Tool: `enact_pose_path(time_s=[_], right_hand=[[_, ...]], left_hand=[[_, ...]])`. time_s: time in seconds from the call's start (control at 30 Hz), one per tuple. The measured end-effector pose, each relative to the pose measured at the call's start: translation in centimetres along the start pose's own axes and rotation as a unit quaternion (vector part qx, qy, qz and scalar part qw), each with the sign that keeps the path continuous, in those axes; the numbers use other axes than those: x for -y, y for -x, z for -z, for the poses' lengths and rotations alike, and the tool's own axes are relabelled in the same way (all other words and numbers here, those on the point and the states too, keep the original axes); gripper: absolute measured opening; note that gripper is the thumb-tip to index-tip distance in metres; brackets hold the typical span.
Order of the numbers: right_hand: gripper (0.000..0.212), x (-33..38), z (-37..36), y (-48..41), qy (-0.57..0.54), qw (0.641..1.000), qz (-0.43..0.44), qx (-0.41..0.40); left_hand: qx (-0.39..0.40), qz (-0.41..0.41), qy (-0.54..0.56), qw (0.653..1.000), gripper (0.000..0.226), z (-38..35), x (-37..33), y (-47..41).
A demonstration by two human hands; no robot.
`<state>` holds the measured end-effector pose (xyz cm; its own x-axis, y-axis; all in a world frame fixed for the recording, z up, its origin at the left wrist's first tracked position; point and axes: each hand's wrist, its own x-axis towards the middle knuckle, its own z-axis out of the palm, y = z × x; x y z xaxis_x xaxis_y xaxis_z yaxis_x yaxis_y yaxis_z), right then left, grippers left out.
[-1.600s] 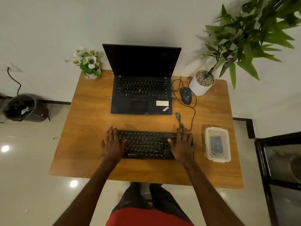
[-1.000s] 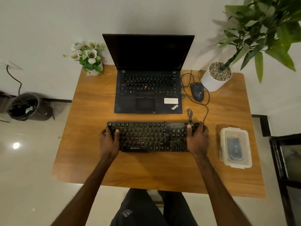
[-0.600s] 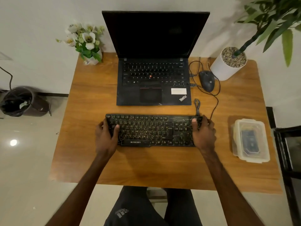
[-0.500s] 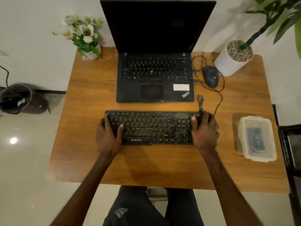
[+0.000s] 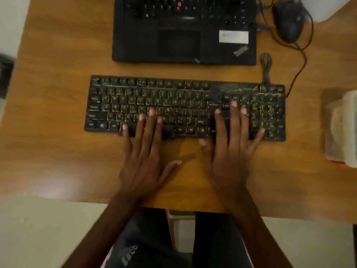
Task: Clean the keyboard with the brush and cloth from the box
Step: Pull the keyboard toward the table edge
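Wooden table (image 5: 58,113) across nearly the whole view, brown grain, with pale floor (image 5: 38,238) past its near edge and dark trousers (image 5: 150,238) below the middle. Black laptop (image 5: 183,45) at the far middle, cut off by the top edge. Just in front of it, apart by a strip of bare wood, black keyboard (image 5: 173,97) lying flat, long side parallel to the near table edge, pale scratches over its right part. Left hand (image 5: 143,163) flat, fingers straight and slightly spread, fingertips over the lower key rows left of centre, palm above bare wood, thumb out to the right, gripping nothing. Right hand (image 5: 229,163) likewise flat, fingers fanned over the lower rows right of centre, little finger out towards the number block, holding nothing. Pressing or only hovering: cannot tell. Translucent plastic box (image 5: 345,132) at the right edge, well apart from the keyboard, partly out of view, contents too blurred to make out. Dark mouse (image 5: 289,22) right of the laptop, its cable (image 5: 305,59) curving down past the keyboard's far right corner. Bundled cord (image 5: 266,66) at that corner. White sticker (image 5: 233,36) on the laptop's right palm rest; red pointing nub (image 5: 179,4) among its keys.
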<state>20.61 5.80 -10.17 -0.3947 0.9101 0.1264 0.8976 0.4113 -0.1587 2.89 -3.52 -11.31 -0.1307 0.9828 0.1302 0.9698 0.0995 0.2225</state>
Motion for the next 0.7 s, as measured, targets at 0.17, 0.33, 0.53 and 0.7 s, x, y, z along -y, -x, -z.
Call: enact_pose_path(time_s=[0.17, 0.33, 0.53, 0.7], right_hand=[[0.076, 0.3, -0.4, 0.1, 0.023, 0.999, 0.023, 0.024], [0.073, 0.2, -0.9, 0.9, 0.038, 0.998, 0.047, -0.023], [0.073, -0.1, -1.9, 1.1, 0.017, 0.998, 0.041, -0.055], [0.072, -0.4, -1.6, 0.8, -0.037, 0.995, -0.005, -0.094]], left_hand=[[-0.018, -0.007, -0.025, 1.0, 0.102, -0.1, -0.1, -0.1], [-0.045, -0.017, -0.038, 0.998, 0.102, -0.3, -0.4, 0.4], [-0.073, -0.028, -0.038, 0.996, 0.101, -0.4, -0.4, 0.8], [-0.094, -0.02, -0.002, 0.995, 0.098, 0.0, -0.3, 0.9]])
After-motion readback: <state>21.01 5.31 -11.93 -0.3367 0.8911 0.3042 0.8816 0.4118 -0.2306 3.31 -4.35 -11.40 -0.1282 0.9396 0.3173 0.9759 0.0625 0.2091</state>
